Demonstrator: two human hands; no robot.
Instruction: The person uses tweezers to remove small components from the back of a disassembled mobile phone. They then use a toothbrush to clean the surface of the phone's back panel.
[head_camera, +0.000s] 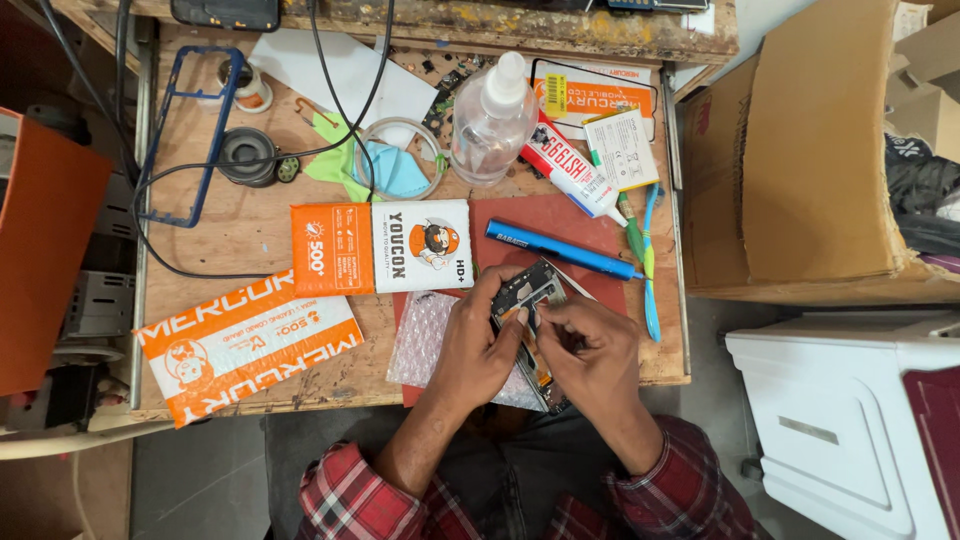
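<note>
An opened mobile phone (528, 290) with its dark insides showing lies tilted over a red mat (560, 225) at the near edge of the wooden table (230, 240). My left hand (478, 345) grips the phone's left side. My right hand (592, 350) presses on its right side, fingertips pinched at the phone's middle; whether it holds a small tool I cannot tell. A sheet of bubble wrap (425, 345) lies under my left wrist. A blue pen-shaped tool (560, 250) rests just beyond the phone.
An orange-and-white box (380, 247) and an orange-and-white packet (245, 345) lie to the left. Farther back stand a clear spray bottle (492, 120), a glue tube (570, 170), a blue phone frame (195, 135), black cables and a tape roll (245, 155). A cardboard box (810, 150) stands at right.
</note>
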